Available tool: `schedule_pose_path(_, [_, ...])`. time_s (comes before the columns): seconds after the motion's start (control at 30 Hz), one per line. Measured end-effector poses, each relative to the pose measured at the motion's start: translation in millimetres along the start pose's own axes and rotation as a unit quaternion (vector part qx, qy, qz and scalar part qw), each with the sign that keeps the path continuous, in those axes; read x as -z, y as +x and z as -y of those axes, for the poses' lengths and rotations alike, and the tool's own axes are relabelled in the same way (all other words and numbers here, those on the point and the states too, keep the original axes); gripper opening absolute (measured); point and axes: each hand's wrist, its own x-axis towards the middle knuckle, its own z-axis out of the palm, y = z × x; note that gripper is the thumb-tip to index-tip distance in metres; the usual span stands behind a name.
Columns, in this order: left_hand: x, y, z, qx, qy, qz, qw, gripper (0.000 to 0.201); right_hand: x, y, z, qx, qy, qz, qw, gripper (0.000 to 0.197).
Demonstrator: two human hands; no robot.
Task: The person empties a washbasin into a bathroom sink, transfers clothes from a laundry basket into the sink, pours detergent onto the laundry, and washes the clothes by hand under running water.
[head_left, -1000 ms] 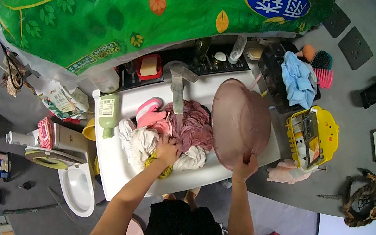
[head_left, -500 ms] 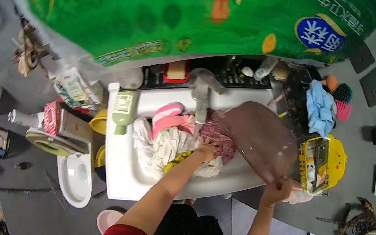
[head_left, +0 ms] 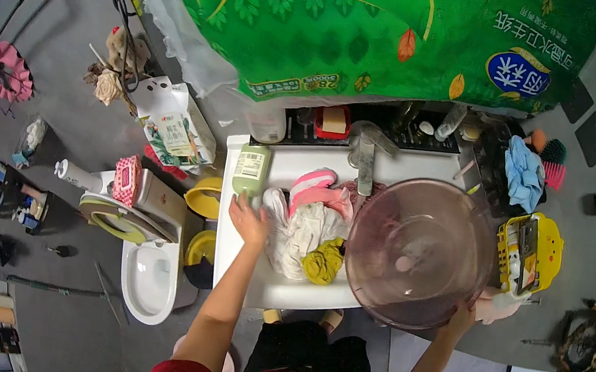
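Note:
A translucent brownish-purple basin (head_left: 419, 250), its open side facing up, sits over the right part of the white sink (head_left: 281, 295). My right hand (head_left: 459, 318) grips the basin's rim at its near right. Against the sink's left end a pale green bottle (head_left: 251, 165) lies with its cap end toward me. Fingers apart, my left hand (head_left: 249, 221) is at that cap end; whether it touches the bottle I cannot tell. Between hand and basin lie wet clothes: a pink striped piece (head_left: 319, 189), a white garment (head_left: 307, 226) and a yellow-green cloth (head_left: 324, 261).
The metal faucet (head_left: 365, 161) points toward the clothes. Behind it a black ledge holds a soap bar in a red dish (head_left: 332, 122). A large green package (head_left: 382, 37) overhangs the back. A yellow basket (head_left: 530, 255) stands right; a toilet (head_left: 149, 279) is left.
My left hand has left the clothes and moved left to the green bottle. The tilted basin has come down level, with my right hand still on its rim. The view has shifted.

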Motion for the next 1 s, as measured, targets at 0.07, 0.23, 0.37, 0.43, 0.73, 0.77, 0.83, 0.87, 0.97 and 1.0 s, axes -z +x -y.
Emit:
schedule_pose_path(0.07, [-10, 8, 32, 0.039, 0.035, -0.017, 0.998, 0.060, -6, -30, 0, -0.076, 0.047, -0.032, 0.995, 0.020])
schedule_pose_path(0.23, [-18, 31, 61, 0.092, -0.035, 0.219, 0.971, 0.067, 28, -70, -34, -0.193, 0.065, 0.055, 0.978, 0.033])
schedule_pose_path(0.37, [12, 29, 97, 0.106, -0.113, 0.144, 0.977, 0.058, 17, -106, -49, -0.248, 0.063, 0.119, 0.959, 0.025])
schedule_pose_path(0.43, [43, 26, 119, 0.108, -0.198, 0.076, 0.971, 0.054, -16, -124, -50, -0.263, 0.050, 0.140, 0.953, 0.021])
schedule_pose_path(0.73, [190, -5, 220, 0.114, -0.138, 0.007, 0.984, 0.049, -209, -227, -81, -0.311, 0.056, 0.257, 0.914, 0.017])
schedule_pose_path(0.77, [203, -8, 223, 0.134, -0.128, 0.003, 0.983, 0.048, -218, -236, -90, -0.308, 0.056, 0.260, 0.913, 0.017])
schedule_pose_path(0.83, [228, -13, 233, 0.154, -0.101, -0.023, 0.983, 0.048, -236, -252, -105, -0.304, 0.041, 0.268, 0.913, 0.018])
schedule_pose_path(0.87, [240, -15, 238, 0.157, -0.092, -0.034, 0.983, 0.047, -242, -262, -106, -0.304, 0.040, 0.275, 0.911, 0.018])
schedule_pose_path(0.97, [264, -16, 233, 0.173, -0.123, -0.038, 0.976, 0.045, -249, -274, -112, -0.315, 0.044, 0.239, 0.917, 0.024])
schedule_pose_path(1.0, [266, -16, 225, 0.160, -0.132, -0.027, 0.978, 0.045, -249, -268, -125, -0.314, 0.042, 0.242, 0.917, 0.024])
